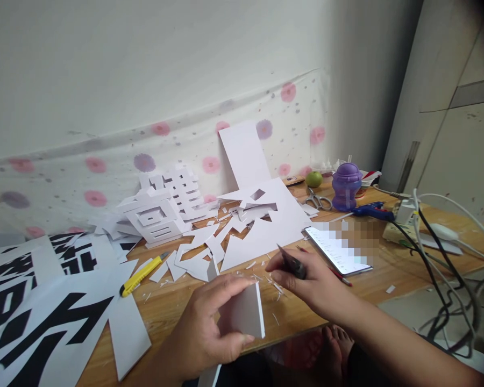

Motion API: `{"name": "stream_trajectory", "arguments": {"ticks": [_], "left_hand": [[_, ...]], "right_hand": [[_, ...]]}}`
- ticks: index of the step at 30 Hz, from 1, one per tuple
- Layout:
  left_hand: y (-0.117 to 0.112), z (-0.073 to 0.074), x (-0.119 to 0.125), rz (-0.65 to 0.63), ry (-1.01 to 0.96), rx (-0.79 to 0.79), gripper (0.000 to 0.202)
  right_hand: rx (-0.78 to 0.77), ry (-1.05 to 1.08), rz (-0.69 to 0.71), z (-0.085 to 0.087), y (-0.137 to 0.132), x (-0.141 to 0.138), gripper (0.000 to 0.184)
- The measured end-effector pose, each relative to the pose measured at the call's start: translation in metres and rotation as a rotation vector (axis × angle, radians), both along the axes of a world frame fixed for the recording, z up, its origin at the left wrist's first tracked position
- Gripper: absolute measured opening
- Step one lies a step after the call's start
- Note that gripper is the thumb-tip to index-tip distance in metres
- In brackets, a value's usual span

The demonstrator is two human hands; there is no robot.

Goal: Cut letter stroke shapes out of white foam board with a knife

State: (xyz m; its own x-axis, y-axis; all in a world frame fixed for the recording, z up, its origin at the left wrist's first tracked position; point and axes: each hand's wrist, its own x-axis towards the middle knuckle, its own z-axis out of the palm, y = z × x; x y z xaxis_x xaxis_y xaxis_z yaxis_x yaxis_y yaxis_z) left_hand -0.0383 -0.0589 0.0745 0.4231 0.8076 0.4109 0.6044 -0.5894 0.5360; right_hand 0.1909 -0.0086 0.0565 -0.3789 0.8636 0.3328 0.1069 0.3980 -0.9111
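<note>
My left hand (210, 317) grips a white foam board piece (246, 309) near the table's front edge, thumb below and fingers above. The piece stands on edge, its cut side facing right. To its right, my right hand (306, 285) is closed round a dark craft knife (292, 263), its pointed tip up and to the left, apart from the board. Behind both hands lie white offcuts (197, 255) and a large cut sheet (266, 231). A yellow utility knife (143, 274) rests left of my left hand.
Cut-out white characters (157, 215) stand near the wall. Sheets printed with black characters (56, 322) cover the left. Toward the right are a phone (331, 250), scissors (318, 200), a purple bottle (347, 185), a blue glue gun (373, 210), a power strip (401, 228) and tangled cables (447, 290).
</note>
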Motion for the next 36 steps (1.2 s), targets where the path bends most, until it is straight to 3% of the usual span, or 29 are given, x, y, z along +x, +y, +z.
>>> {"name": "stream_trajectory", "arguments": {"ticks": [4, 7, 12, 16, 22, 29, 36], "left_hand": [[-0.001, 0.003, 0.006, -0.026, 0.072, 0.041, 0.069], [0.000, 0.003, 0.008, -0.030, 0.113, 0.024, 0.061], [0.002, -0.003, 0.007, -0.040, 0.161, 0.003, 0.061], [0.002, -0.008, 0.005, 0.001, 0.195, -0.017, 0.061], [0.001, 0.000, 0.011, 0.021, 0.205, -0.086, 0.058], [0.000, -0.002, 0.008, 0.110, 0.245, -0.093, 0.062], [-0.002, -0.002, 0.010, 0.125, 0.291, -0.073, 0.061]], "right_hand": [[-0.236, 0.284, 0.245, 0.004, -0.010, -0.004, 0.026], [-0.297, 0.368, 0.314, 0.003, -0.011, -0.005, 0.027], [-0.275, 0.373, 0.300, 0.005, -0.009, -0.004, 0.022], [-0.274, 0.345, 0.279, 0.006, -0.009, -0.002, 0.029], [-0.350, 0.319, 0.249, 0.001, -0.007, 0.002, 0.040], [-0.009, 0.093, 0.200, 0.008, -0.010, 0.004, 0.007], [0.240, -0.003, 0.075, 0.001, -0.011, -0.001, 0.010]]}}
